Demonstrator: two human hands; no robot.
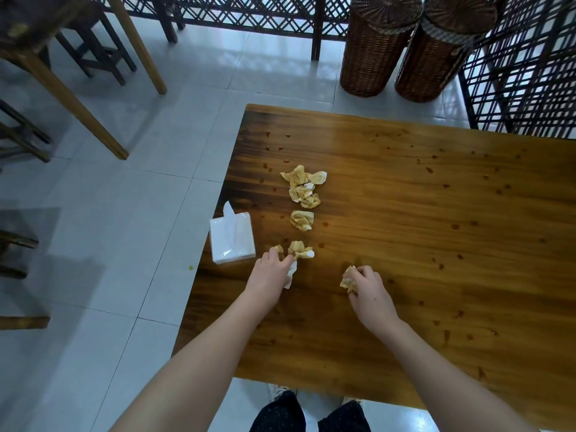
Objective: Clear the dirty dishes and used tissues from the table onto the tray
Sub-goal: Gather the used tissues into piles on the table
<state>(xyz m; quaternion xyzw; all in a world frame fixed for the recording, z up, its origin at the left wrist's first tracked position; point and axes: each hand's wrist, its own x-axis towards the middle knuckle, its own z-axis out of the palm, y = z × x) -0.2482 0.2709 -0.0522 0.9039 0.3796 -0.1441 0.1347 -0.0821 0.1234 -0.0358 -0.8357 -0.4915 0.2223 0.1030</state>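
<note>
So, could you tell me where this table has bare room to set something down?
Free: the right side of the table, beyond the right hand, only stain spots. Crowded: the left edge, with tissue pack, crumpled tissues and left hand.

yellow-stained tissues (302, 194), brown streaked table (405, 213)

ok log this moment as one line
left hand grips white tissue | right hand grips stained wad | more wads loose on table | tray not in view
</note>
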